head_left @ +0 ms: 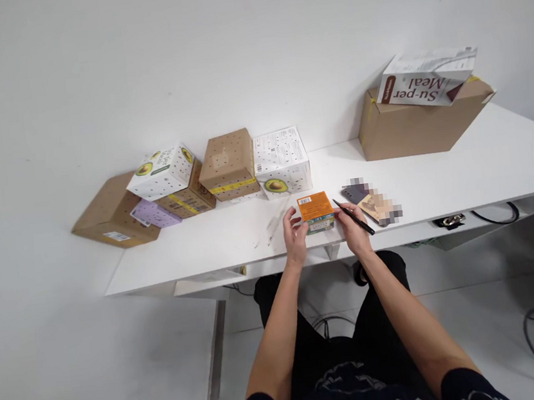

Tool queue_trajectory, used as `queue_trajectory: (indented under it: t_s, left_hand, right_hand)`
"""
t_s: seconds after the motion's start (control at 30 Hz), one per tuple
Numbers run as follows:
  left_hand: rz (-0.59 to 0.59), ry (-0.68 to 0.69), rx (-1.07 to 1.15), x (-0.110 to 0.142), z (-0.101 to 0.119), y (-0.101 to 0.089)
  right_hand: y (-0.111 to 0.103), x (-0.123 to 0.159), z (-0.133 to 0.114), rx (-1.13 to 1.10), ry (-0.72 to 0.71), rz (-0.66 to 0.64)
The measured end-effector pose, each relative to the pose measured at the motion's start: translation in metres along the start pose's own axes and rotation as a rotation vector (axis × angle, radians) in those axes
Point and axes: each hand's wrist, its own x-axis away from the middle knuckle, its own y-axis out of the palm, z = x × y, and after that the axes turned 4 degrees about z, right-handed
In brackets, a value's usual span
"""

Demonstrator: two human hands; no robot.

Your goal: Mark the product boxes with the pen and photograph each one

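— Where is the orange-topped box point(315, 207) found?
— It is found near the front edge of the white desk point(332, 176), between the two hands, with its orange face turned up.

— How is the left hand point(296, 238) placed?
— It is placed at the box's left side. The fingers are curled and slightly spread, and the thumb is brought to the near left corner. Whether firm pressure is applied cannot be told.

— And the right hand point(355, 234)?
— A black pen point(355, 218) is held slantwise across it, pinched near the thumb. The fingertips are brought to the box's right side; the lower fingers are partly hidden, so their spread cannot be told.

— What is noted nearby?
— A partly pixelated flat item point(369, 203) is noted just right of the pen.

— And along the wall?
— To the left, a brown carton point(112, 209), a purple package point(159, 214) and an avocado-printed box point(164, 172), stacked on a brown box point(191, 196), are recorded. A dotted brown box point(227, 161) is set beside a white box point(281, 159). To the right, a "Su-per Meal" package point(427, 79) is supported, tilted, by a large carton point(409, 130).
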Motion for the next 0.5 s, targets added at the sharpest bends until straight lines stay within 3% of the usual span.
queue_trajectory:
  t_s: [0.13,0.27,0.5]
  left_hand:
    - [0.014,-0.13,-0.124,-0.012,0.013,0.002]
    - [-0.048,-0.203,-0.144,-0.015,0.012,0.005]
    - [-0.068,-0.062,-0.17,0.002,0.001,0.001]
  right_hand:
    - [0.003,0.0,-0.002,-0.077,0.058,-0.002]
    - [0.007,0.001,-0.008,-0.066,0.08,-0.022]
    - [0.003,0.008,-0.012,-0.051,0.084,-0.014]
